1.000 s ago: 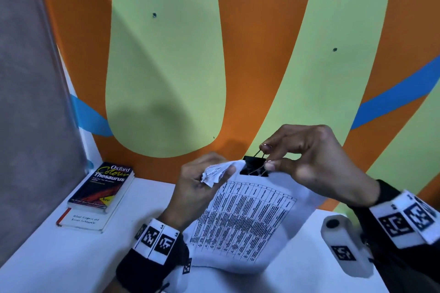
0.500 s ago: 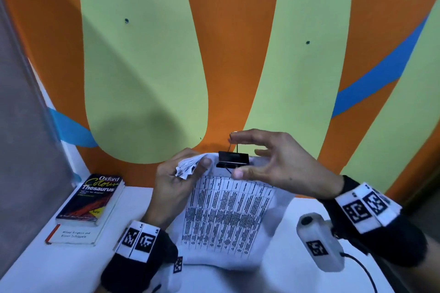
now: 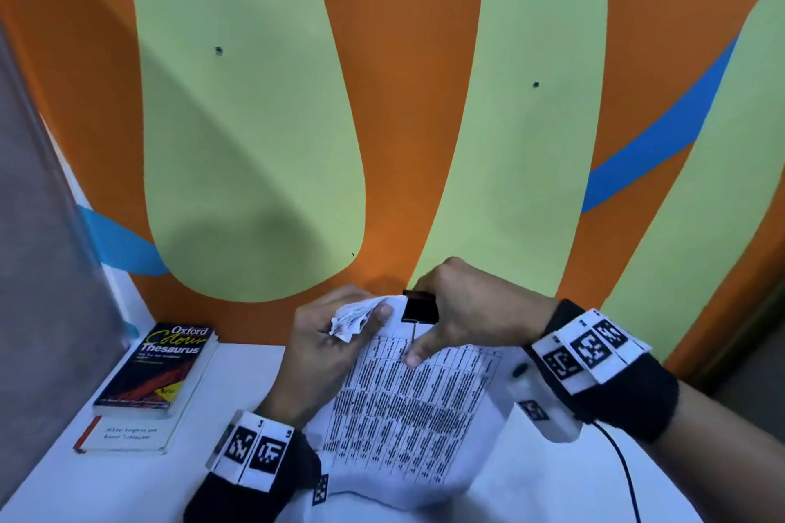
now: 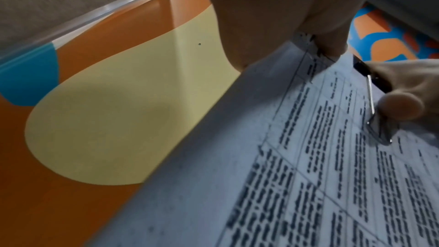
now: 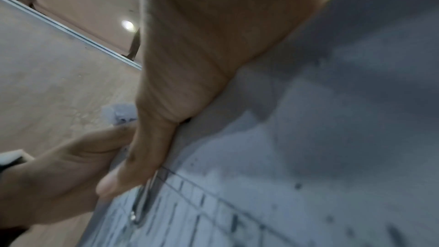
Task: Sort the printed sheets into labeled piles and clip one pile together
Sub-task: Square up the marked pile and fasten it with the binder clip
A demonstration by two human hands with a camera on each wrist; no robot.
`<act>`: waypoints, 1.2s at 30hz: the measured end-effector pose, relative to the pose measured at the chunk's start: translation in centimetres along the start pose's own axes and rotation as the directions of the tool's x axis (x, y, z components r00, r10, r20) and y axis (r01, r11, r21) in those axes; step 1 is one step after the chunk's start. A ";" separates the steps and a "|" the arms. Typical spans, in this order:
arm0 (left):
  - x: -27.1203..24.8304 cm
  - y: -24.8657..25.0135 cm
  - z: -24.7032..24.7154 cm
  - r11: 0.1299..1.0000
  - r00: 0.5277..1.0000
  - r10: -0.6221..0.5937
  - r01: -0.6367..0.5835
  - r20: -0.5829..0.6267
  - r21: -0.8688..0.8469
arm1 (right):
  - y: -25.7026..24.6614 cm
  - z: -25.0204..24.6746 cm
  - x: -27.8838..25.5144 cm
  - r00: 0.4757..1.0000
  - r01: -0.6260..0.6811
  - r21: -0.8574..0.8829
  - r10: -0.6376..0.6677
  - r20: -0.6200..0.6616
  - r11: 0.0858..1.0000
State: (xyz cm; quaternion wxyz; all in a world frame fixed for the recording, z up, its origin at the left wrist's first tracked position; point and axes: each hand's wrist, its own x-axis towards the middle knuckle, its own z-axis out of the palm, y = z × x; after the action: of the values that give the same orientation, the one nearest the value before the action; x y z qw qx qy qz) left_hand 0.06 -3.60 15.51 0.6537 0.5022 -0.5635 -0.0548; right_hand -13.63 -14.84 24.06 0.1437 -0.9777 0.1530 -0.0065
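From the head view, the left hand (image 3: 335, 346) pinches the curled top corner of the printed sheets (image 3: 408, 412), while just beside it the right hand (image 3: 463, 310) grips the black binder clip (image 3: 419, 307) seated on their top edge. The left wrist view shows the right thumb pressing the clip's wire handle (image 4: 374, 108) flat onto the page. In the right wrist view that handle lies under the thumb, so clipping looks nearly done; no other piles or labels are in view, so I cannot tell how far the sorting stands.

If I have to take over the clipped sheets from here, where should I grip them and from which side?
Grip the sheets at their top edge, right beside the black binder clip, coming from above. The clip sits on that edge, so the pages are likely held tight there. The lower part hangs loose, and the corner in the left hand is crumpled, a poor hold.
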 end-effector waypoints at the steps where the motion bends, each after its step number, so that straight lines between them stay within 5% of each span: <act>1: 0.0 -0.1 -0.1 1.000 1.000 -0.002 0.002 -0.003 -0.006 | 0.1 0.0 -0.1 1.000 -0.005 0.041 0.006 -0.028 0.999; 5: 0.4 -0.8 -0.2 1.000 1.000 -0.006 0.006 -0.028 -0.005 | 0.5 0.2 0.0 0.989 -0.041 0.122 0.058 -0.134 0.992; 10: 0.3 -1.0 -0.8 0.995 0.991 -0.095 0.092 -0.093 -0.041 | 2.1 -1.7 -1.6 0.974 -0.172 -0.060 0.161 -0.157 0.983; 12: 0.2 -1.1 -1.2 0.991 0.982 -0.129 0.121 -0.139 -0.064 | 3.9 -1.8 -2.6 0.944 -0.211 0.151 0.242 -0.224 0.966; 15: 0.5 -0.9 -1.3 0.988 0.976 -0.152 0.144 -0.154 -0.064 | 5.6 0.8 -3.7 0.844 -0.101 0.614 0.394 -0.364 0.783; 18: 1.1 -0.4 -1.0 0.989 0.978 -0.148 0.143 -0.145 -0.041 | 5.6 4.6 -4.1 0.767 0.123 0.812 0.464 -0.443 0.571; 22: 2.5 0.1 -1.0 0.995 0.976 -0.097 0.099 -0.194 -0.002 | 5.2 5.8 -3.7 0.605 0.202 0.655 0.433 -0.668 0.728; 25: 2.0 -1.3 -0.6 0.979 0.962 -0.204 0.197 -0.181 -0.057 | 5.0 8.0 -3.2 0.510 0.142 0.586 0.448 -0.734 0.798; 28: -0.9 -5.0 -0.2 0.838 0.835 -0.546 0.546 -0.066 -0.021 | 5.8 13.1 -3.0 0.547 -0.002 0.656 0.550 -0.631 0.755; 30: -3.0 -7.3 0.1 0.748 0.754 -0.652 0.657 -0.080 0.096 | 6.7 16.5 -2.8 0.592 -0.099 0.711 0.615 -0.520 0.696; 33: -5.5 -9.1 0.2 0.721 0.725 -0.688 0.688 -0.031 0.087 | 7.4 20.0 -2.7 0.618 -0.214 0.751 0.682 -0.391 0.625; 36: -6.9 -9.3 0.4 0.737 0.739 -0.674 0.671 0.002 0.081 | 7.0 21.1 -3.2 0.594 -0.212 0.761 0.699 -0.397 0.613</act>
State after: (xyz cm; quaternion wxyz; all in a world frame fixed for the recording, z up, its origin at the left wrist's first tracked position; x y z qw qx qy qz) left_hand 1.88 -4.04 4.06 0.5618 0.6950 -0.3559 -0.2735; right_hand -17.52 -14.42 1.98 0.4006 -0.7124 0.4453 -0.3656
